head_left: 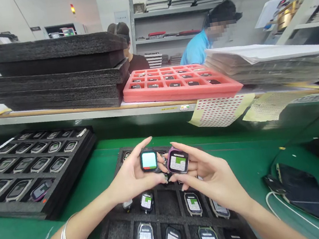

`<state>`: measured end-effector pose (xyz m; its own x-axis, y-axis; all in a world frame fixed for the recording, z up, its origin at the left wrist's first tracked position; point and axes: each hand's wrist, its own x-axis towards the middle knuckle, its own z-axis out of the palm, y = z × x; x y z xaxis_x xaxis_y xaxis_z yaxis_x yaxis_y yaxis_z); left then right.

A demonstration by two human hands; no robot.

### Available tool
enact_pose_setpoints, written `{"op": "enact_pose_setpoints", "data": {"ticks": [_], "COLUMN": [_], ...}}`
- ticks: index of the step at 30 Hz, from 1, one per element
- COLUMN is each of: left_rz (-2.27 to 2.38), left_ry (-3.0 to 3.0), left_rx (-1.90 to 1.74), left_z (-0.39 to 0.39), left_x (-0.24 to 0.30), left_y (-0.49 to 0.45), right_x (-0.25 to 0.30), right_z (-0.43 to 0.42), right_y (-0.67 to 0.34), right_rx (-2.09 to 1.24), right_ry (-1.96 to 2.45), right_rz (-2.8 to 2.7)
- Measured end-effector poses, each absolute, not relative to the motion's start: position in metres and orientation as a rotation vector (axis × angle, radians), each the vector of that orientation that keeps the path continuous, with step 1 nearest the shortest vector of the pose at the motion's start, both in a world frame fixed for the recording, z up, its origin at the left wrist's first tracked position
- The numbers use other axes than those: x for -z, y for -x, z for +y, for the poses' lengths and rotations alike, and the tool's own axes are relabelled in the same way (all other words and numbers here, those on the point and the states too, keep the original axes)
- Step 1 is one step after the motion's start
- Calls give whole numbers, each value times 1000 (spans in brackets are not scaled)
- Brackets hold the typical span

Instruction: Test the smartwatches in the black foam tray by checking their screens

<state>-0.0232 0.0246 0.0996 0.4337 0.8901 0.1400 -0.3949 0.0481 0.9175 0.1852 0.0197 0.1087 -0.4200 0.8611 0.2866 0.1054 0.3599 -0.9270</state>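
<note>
My left hand (132,176) holds a black smartwatch body (149,161) with a lit green screen, gripped between thumb and fingers. My right hand (211,175) holds a purple-rimmed smartwatch body (177,161) showing a white and green screen. The two watches sit side by side, almost touching, above a black foam tray (119,236) on the green belt. That tray carries several more watch bodies with lit screens, such as one (193,203) just under my right hand, and some vacant pockets.
A second black foam tray (54,197) full of watch bodies lies at left. A stack of black foam sheets (54,71), a red tray (178,87) and paper stacks (273,62) sit on the raised shelf. A dark phone (303,190) with cable lies right. Two people work behind.
</note>
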Motion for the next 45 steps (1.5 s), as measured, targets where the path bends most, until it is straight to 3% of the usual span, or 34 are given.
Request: {"op": "enact_pose_setpoints", "data": {"ticks": [6,11,20,26,45], "left_rz": [774,1095,952,996,1052], "left_ry": [-1160,-1533,-1038,-1067,-1189], "left_rx": [-781,-576,-801,-813,-800], "left_z": [-15,-49,-54,-51,-41], "left_x": [-62,-35,-10,-4,-6], "left_y": [65,105,112,116,117], "right_x": [-58,-27,-19,17,25], "right_z": [14,6,-55,-76,-47], "right_y": [-180,-179,-167,-171,-181], "right_rx": [-468,-308,-159,246,196], "right_ry": [1093,1001,711,473,574], "right_rz": [-2295,-2632,-2716,-2769,-2751]}}
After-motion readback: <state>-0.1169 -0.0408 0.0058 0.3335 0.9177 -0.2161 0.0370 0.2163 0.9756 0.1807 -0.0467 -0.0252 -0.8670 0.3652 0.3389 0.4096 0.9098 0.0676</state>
